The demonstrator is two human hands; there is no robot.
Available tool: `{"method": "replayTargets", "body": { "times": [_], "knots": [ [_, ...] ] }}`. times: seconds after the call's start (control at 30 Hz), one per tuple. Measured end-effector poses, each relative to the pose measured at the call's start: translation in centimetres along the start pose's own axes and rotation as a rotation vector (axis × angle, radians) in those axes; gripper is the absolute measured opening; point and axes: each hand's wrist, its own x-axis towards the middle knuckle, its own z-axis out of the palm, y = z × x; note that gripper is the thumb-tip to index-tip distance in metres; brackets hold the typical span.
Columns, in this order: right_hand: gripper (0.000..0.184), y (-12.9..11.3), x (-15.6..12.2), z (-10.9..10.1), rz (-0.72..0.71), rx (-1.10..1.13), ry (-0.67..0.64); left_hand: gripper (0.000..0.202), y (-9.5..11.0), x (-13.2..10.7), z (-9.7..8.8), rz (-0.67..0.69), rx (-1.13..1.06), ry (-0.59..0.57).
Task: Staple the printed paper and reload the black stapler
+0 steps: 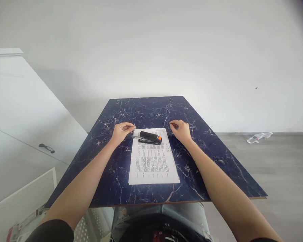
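Stapler (151, 138) sits kinda crosswise on paper (154, 164), metal end (136, 137) pointing left. Left hand (121, 132), right hand (182, 130): fingers pinched narrow.

Legible text: none. The white rectangular paper sheet (153, 169) before me bears dark print (151, 159) too small for me to read.
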Motion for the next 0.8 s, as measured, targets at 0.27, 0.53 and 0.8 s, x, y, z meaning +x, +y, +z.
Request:
{"method": "replayTargets", "body": {
  "times": [0.27,0.53,0.8],
  "knots": [
    [0.022,-1.4,-0.3,0.3,-0.065,0.031,-0.056,0.027,0.4,-0.3,-0.7,-0.024,0.044,-0.22],
    [0.02,-4.2,-1.1,0.5,-0.153,0.199,-0.165,0.026,0.8,-0.3,-1.4,0.007,0.18,-0.308],
    [0.035,-6.0,-1.6,1.3,-0.336,0.228,-0.439,0.026,0.2,-0.3,-1.0,0.012,0.289,-0.416]
  ]
}}
